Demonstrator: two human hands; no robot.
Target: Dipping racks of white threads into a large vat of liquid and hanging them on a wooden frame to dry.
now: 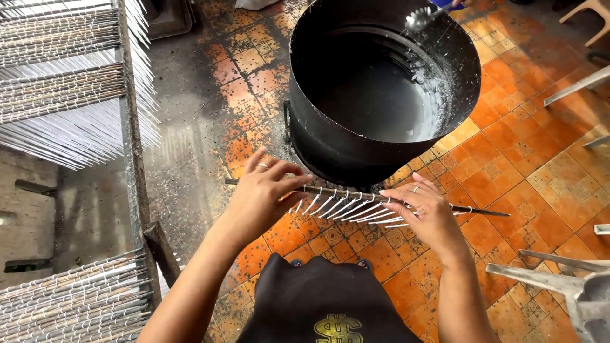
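ladle (pixel 424 15): handle cut off by top edge | chair (pixel 559 289): cropped at right edge
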